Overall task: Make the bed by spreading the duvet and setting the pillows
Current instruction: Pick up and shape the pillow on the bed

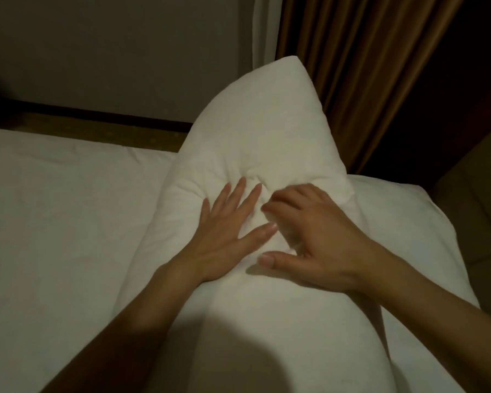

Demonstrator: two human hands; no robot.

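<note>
A white bed [54, 222] fills the lower left, its sheet smooth and running to the far edge by a grey wall [111, 52]. Brown pleated curtains [366, 66] hang at upper right, with a strip of white sheer curtain [264, 32] just left of them. A second white pillow or fold of bedding [408, 228] lies flat at the right, under and beside the main one.

The white pillow [255, 131] lies on the bed's right part, its long axis running from the near bottom edge away toward the curtains, with its far corner pointing up and slightly right. Its middle is dented and creased where the hands press. No writing or label can be read on it.

The left hand [227, 236] lies flat on the pillow, fingers straight and spread, palm down. The right hand [309, 236] rests just beside it, fingers curled into the fabric and thumb stretched out along it; it is blurred, so whether it pinches a fold cannot be told.
</note>
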